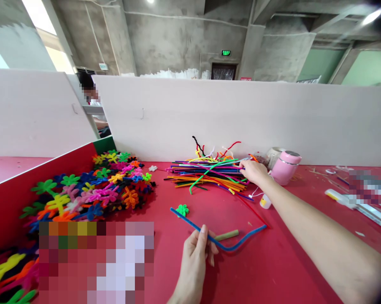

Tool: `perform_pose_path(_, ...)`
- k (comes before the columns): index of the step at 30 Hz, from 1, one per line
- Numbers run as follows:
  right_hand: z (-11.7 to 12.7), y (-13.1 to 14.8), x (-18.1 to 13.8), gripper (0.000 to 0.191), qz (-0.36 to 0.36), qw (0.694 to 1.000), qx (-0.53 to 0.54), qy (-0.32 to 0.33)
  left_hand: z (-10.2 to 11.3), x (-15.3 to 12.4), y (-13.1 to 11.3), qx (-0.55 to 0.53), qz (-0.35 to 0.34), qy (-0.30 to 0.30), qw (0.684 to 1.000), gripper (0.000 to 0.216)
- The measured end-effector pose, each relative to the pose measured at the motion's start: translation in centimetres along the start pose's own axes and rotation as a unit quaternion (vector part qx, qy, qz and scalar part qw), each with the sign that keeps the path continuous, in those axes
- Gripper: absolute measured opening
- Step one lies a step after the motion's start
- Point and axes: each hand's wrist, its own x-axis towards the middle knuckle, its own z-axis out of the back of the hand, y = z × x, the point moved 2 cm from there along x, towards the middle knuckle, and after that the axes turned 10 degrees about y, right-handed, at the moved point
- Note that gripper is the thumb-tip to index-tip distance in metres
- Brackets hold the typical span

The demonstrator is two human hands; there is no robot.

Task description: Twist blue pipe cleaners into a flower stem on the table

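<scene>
My left hand (195, 257) is closed around a long blue pipe cleaner (241, 242) and a short olive stick (226, 234), held low over the red table (272, 270). A small green pipe-cleaner flower (182, 210) sits at the blue cleaner's far end. My right hand (252, 171) reaches out to the loose pile of coloured pipe cleaners (209, 173); its fingers pinch at the strands on the pile's right edge.
A heap of finished pipe-cleaner flowers (92, 192) fills the left side against a red divider (35, 185). A pink cup (285, 167) and a small glue bottle (265, 201) stand to the right. White partition boards (241, 120) wall the back. Tools (358, 204) lie far right.
</scene>
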Motion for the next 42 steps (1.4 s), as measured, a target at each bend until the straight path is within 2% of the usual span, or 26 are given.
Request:
perform_pose_path(6, 1.5, -1.0, 0.7, 0.019, -0.011, 0.995, 0.101, 0.005, 0.0, 0.1, 0.0, 0.005, -0.007, 0.008, 1.000, 0.037)
perform_pose_path(11, 2.3, -1.6, 1.3, 0.020, -0.023, 0.972, 0.235, -0.016, -0.1, -0.1, -0.2, 0.006, -0.012, 0.006, 1.000, 0.038)
perform_pose_path(20, 2.5, -1.0, 1.6, 0.024, -0.049, 0.878, 0.472, -0.059, -0.2, 0.0, -0.2, 0.000, -0.018, 0.007, 1.000, 0.038)
perform_pose_path(36, 3.6, 0.3, 0.7, 0.022, -0.044, 0.686, 0.715, -0.130, 0.0, 0.1, 0.2, 0.008, -0.010, 0.010, 1.000, 0.038)
perform_pose_path(39, 3.9, 0.6, 0.7, 0.024, -0.040, 0.672, 0.726, -0.139, 0.1, 0.0, 0.4, 0.008, -0.006, 0.011, 1.000, 0.038)
perform_pose_path(42, 4.4, 0.9, 0.7, 0.022, -0.027, 0.686, 0.708, -0.165, 0.2, 0.0, 0.6, 0.003, -0.005, 0.012, 1.000, 0.038)
